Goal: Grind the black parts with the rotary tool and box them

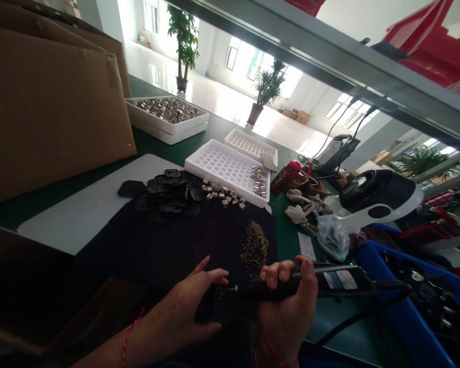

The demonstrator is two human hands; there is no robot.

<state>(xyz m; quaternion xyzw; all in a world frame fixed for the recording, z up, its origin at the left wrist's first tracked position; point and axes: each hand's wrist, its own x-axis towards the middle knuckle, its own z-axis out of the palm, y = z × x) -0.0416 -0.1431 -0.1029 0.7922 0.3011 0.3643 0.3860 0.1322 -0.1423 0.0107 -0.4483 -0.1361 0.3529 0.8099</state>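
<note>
My right hand [287, 309] is wrapped round a black electric screwdriver [347, 281], held level with its bit pointing left. The bit meets a dark part [216, 305] that my left hand [187, 304] grips between thumb and fingers; shadow hides most of its shape. Just beyond my hands, a heap of small brass-coloured screws [256, 243] lies on a dark cloth [199, 240]. Farther back on the work surface are a pile of flat black plates [168, 194] and several loose shiny metal pieces [224, 194].
White gridded trays [222, 166] stand behind the pile, with another tray of metal pieces [170, 110] at back left. A cardboard box [57, 112] rises at left. To the right are a red bottle [287, 174], a fan [379, 197] and a blue bin [391, 286]. A shelf beam [329, 51] crosses overhead.
</note>
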